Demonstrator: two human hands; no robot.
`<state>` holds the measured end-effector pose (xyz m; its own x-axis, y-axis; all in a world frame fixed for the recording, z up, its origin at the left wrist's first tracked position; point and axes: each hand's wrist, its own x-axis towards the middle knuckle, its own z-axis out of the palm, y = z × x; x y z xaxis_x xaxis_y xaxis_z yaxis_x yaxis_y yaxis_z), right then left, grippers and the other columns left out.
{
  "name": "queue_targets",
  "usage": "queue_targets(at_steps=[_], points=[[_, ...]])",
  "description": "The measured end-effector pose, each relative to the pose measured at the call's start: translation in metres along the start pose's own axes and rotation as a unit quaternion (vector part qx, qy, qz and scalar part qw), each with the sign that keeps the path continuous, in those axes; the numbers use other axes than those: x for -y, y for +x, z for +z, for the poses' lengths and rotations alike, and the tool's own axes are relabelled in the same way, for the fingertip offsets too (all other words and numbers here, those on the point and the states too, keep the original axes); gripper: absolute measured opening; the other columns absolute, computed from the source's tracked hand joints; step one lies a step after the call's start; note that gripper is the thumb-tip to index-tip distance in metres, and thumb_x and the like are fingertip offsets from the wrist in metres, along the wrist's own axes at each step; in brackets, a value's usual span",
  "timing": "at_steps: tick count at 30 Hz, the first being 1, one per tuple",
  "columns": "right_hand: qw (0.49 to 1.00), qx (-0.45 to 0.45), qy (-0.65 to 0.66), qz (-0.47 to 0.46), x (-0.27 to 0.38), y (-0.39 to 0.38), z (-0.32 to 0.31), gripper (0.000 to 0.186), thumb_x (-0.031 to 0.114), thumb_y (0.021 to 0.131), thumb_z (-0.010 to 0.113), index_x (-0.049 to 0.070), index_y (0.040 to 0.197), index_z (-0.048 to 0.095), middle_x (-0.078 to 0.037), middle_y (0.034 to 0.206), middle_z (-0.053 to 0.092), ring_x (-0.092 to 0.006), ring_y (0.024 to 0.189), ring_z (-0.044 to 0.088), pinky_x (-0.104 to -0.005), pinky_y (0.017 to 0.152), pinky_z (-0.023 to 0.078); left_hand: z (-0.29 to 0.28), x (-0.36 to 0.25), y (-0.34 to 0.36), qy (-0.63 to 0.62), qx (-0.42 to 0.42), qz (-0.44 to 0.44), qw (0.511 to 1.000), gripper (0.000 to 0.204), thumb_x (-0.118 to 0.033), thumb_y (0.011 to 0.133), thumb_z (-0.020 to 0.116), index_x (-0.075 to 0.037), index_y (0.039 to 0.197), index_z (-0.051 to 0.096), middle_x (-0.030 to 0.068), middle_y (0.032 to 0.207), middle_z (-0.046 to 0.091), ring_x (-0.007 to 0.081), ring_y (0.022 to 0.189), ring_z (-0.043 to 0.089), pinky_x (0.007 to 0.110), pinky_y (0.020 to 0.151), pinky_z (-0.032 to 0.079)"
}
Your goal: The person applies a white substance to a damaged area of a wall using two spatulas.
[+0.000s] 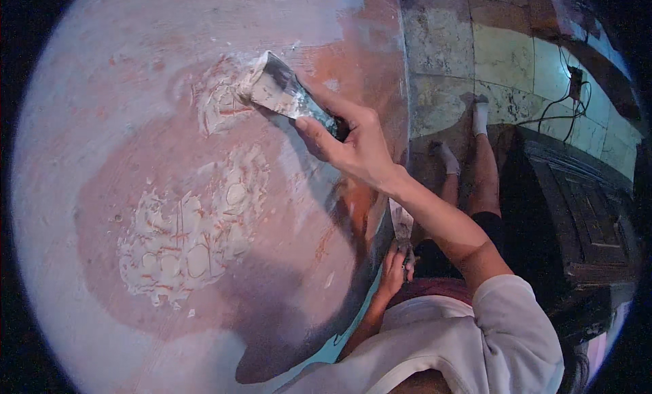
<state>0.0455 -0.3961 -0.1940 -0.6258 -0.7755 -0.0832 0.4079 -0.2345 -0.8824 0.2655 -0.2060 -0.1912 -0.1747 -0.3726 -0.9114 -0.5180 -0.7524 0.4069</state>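
My right hand (356,139) is closed round the dark handle of a wide putty knife (278,88). Its blade, smeared with pale paste, touches the upper end of a rough putty patch (223,107) on a large pinkish-grey surface (136,68). A larger area of ridged putty (193,234) lies lower on the same surface, with rounded marks and reddish lines showing in it. Close to my body, my left hand (392,275) grips a second putty knife (401,224), blade pointing away from me; my right forearm passes just above that blade.
Bare reddish-brown patches (370,61) run along the surface's right edge. Beyond that edge lies a stone-tiled floor (441,37), where my legs and white socks show. A dark panelled wooden piece of furniture (577,204) stands at right, near black cables (570,105).
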Motion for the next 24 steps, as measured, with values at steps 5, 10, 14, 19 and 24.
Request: queue_targets(at_steps=[5, 10, 14, 19, 24], points=[[0.998, -0.006, -0.047, -0.04, -0.016, -0.012, -0.012, 0.044, 0.01, 0.087, 0.06, 0.0, 0.128, 0.049, -0.015, 0.111, 0.06, -0.0152, 0.092, 0.059, -0.0275, 0.078, 0.047, 0.001, 0.011, 0.001, 0.009, 0.013, 0.033, 0.999, 0.025, -0.029, 0.098, 0.035, -0.006, 0.101, 0.047, 0.0023, 0.062, 0.042, 0.0125, 0.046, 0.043, 0.025, 0.042, 0.038], [0.996, -0.075, -0.013, -0.047, -0.02, -0.025, -0.021, 0.044, 0.001, 0.09, 0.05, 0.001, 0.133, 0.043, -0.011, 0.115, 0.051, -0.0094, 0.09, 0.052, -0.0248, 0.072, 0.045, -0.002, 0.012, 0.001, -0.058, 0.018, -0.011, 0.998, 0.025, -0.027, 0.098, 0.034, -0.007, 0.106, 0.046, 0.0023, 0.062, 0.042, 0.0117, 0.045, 0.042, 0.025, 0.04, 0.037], [0.992, -0.008, -0.096, -0.082, -0.024, -0.039, -0.011, 0.036, -0.003, 0.089, 0.046, -0.001, 0.126, 0.049, -0.012, 0.111, 0.047, -0.0149, 0.085, 0.052, -0.0273, 0.074, 0.045, -0.002, 0.014, 0.002, -0.042, 0.032, 0.025, 0.998, 0.027, -0.027, 0.098, 0.033, -0.006, 0.108, 0.045, 0.0031, 0.062, 0.043, 0.0123, 0.044, 0.043, 0.026, 0.039, 0.037], [0.988, -0.026, -0.074, -0.13, -0.02, -0.042, 0.012, 0.043, -0.007, 0.085, 0.049, 0.004, 0.126, 0.053, -0.012, 0.105, 0.044, -0.0162, 0.076, 0.05, -0.0261, 0.068, 0.043, -0.001, 0.007, 0.001, 0.035, -0.015, 0.04, 0.998, 0.027, -0.026, 0.097, 0.031, -0.005, 0.105, 0.046, 0.0044, 0.062, 0.044, 0.0137, 0.043, 0.042, 0.027, 0.04, 0.037], [0.974, -0.025, -0.141, -0.176, -0.027, -0.034, 0.018, 0.055, -0.009, 0.077, 0.053, 0.011, 0.128, 0.053, -0.014, 0.107, 0.046, -0.0199, 0.075, 0.05, -0.0285, 0.066, 0.044, -0.013, 0.026, 0.005, 0.01, 0.016, 0.027, 0.999, 0.025, -0.026, 0.097, 0.032, -0.005, 0.098, 0.047, 0.0045, 0.061, 0.044, 0.0138, 0.043, 0.042, 0.027, 0.041, 0.036]])
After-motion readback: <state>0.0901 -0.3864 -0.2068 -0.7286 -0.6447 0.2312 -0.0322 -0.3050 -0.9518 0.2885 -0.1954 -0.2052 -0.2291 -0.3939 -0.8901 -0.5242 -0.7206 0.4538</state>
